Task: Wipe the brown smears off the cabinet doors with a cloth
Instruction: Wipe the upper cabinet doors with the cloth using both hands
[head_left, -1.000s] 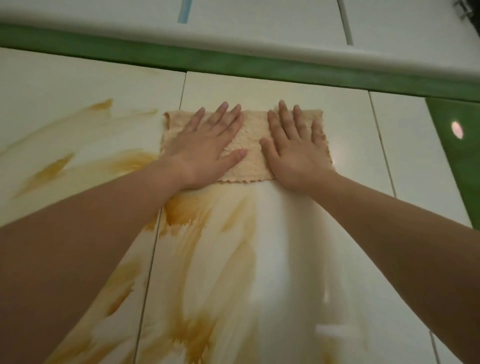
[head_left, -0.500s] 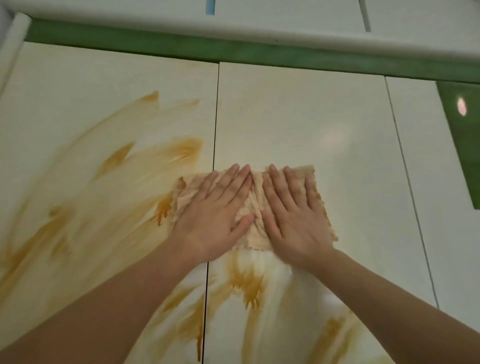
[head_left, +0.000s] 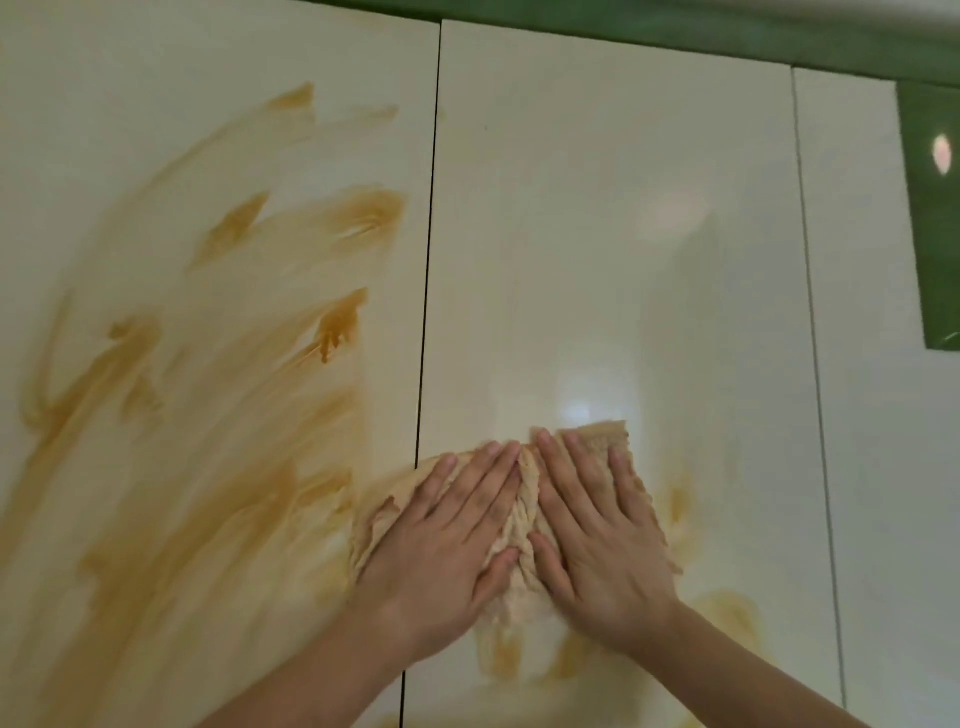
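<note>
A tan cloth (head_left: 522, 506), bunched into folds in the middle, lies flat against the glossy cream middle cabinet door (head_left: 597, 234). My left hand (head_left: 447, 540) and my right hand (head_left: 597, 530) press on it side by side, palms flat and fingers spread, pointing up. The cloth's left corner crosses the gap onto the left door (head_left: 156, 130). Broad brown smears (head_left: 234, 389) cover most of the left door. Fainter smears (head_left: 737, 618) show on the middle door below and right of my hands.
A third cream door (head_left: 878, 467) stands at the right. A green wall strip (head_left: 727, 31) runs above the doors, and a green panel (head_left: 930, 218) with a light reflection sits at the upper right. Dark vertical gaps separate the doors.
Both hands have slid the cloth downward along the middle door. The door above them now looks wiped, and the cloth has bunched up more between the hands.
</note>
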